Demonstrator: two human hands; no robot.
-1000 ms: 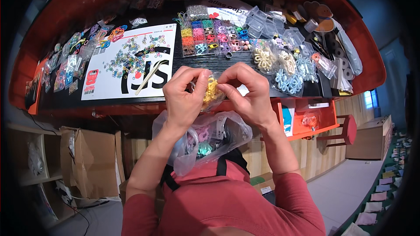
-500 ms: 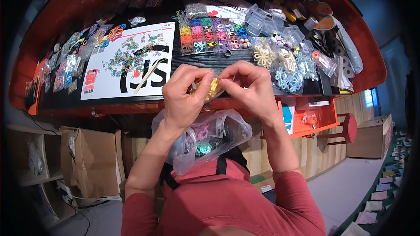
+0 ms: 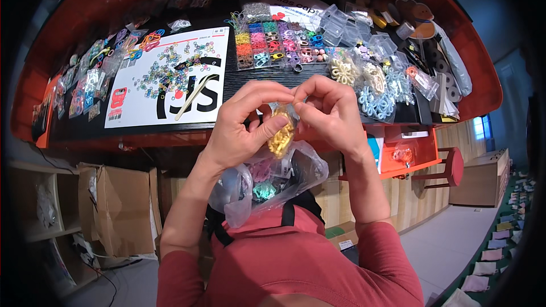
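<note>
Between my hands hangs a small clear plastic bag [image 3: 281, 140] filled with yellow pieces, too small to tell their kind. My left hand [image 3: 243, 122] is closed on it, with the thumb against its side and the fingers at its top. The fingertips of my right hand [image 3: 330, 112] pinch the bag's upper edge, close to the left fingertips. Below, on my lap, a translucent plastic bag [image 3: 310, 171] gapes, with pink and mint-green packets [image 3: 264, 191] inside it.
A divided clear box [image 3: 259, 45] of colourful clips lies on the black table. Left of it, small rings [image 3: 165, 77] are scattered over a white sheet [image 3: 131, 115]. Bagged cream and blue loops [image 3: 375, 105] lie at the right, above an open orange drawer [image 3: 418, 162].
The bag of yellow pieces now hangs lower and shows more fully below my fingers. My hands have come closer together at its top.
</note>
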